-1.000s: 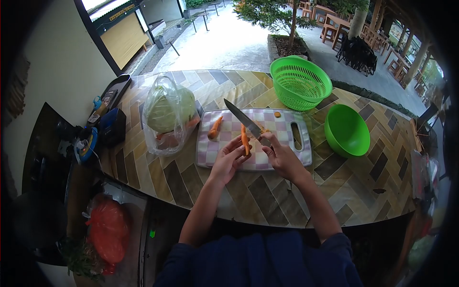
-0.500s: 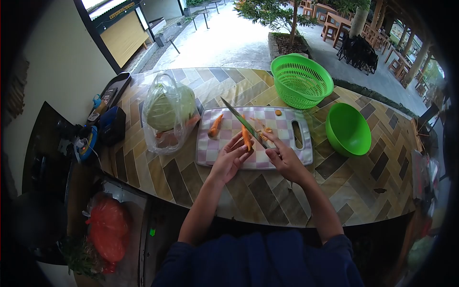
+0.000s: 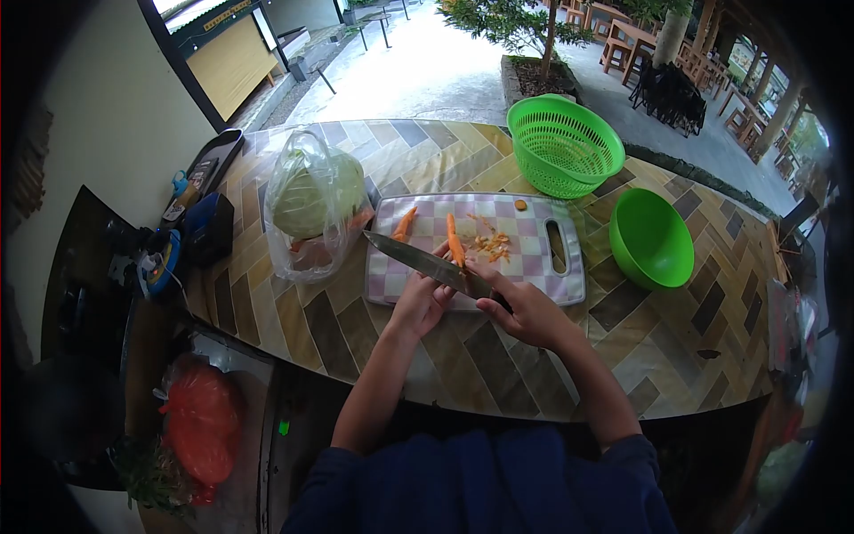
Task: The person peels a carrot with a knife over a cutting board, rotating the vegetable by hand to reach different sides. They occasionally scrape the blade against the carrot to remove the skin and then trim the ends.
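My left hand [image 3: 422,301] is closed around the lower end of an orange carrot [image 3: 455,238], which points away from me over the cutting board. In my right hand [image 3: 520,307] is a large kitchen knife [image 3: 418,258]. Its blade lies across the near end of the carrot, tip pointing left, and partly hides my left fingers. The checked pink and white cutting board [image 3: 391,283] bears a second carrot [image 3: 405,224] at its left, orange peelings [image 3: 492,242] right of centre and a small round carrot piece [image 3: 520,205] near the far edge.
Left of the board stands a clear plastic bag [image 3: 307,258] with a cabbage [image 3: 318,196] inside. To the right are a green colander [image 3: 565,147] and a green bowl [image 3: 651,240]. A red plastic bag [image 3: 203,427] lies lower left, below the tiled-pattern table [image 3: 498,374].
The knife has swung left and down, from pointing away to lying across the carrot's near end. My right hand has moved slightly toward me. More peelings are now visible.
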`<state>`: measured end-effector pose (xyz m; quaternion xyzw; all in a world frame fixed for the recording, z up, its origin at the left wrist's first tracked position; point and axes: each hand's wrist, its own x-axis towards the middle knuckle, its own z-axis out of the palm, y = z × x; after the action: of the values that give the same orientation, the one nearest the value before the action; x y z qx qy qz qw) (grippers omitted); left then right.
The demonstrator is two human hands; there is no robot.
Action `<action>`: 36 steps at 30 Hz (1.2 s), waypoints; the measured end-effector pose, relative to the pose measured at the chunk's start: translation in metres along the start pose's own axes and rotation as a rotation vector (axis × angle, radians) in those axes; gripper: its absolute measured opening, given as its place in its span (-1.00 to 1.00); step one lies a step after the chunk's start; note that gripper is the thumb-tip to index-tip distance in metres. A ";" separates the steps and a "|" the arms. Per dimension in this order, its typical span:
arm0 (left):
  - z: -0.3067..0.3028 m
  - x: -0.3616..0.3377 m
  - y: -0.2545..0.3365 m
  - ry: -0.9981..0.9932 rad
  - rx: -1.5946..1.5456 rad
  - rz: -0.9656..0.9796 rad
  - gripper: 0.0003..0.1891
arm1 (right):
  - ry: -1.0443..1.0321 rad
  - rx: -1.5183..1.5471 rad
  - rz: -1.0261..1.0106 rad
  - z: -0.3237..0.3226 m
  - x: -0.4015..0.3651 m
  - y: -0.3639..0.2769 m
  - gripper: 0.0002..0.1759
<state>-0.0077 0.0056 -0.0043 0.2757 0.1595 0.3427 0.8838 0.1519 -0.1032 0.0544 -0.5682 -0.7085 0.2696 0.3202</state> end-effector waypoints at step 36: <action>-0.008 0.003 -0.002 -0.020 0.000 -0.006 -0.44 | -0.001 -0.014 -0.011 -0.002 0.002 -0.002 -0.45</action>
<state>-0.0084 0.0091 -0.0126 0.2785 0.1516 0.3371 0.8864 0.1519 -0.1014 0.0572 -0.5665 -0.7136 0.2630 0.3174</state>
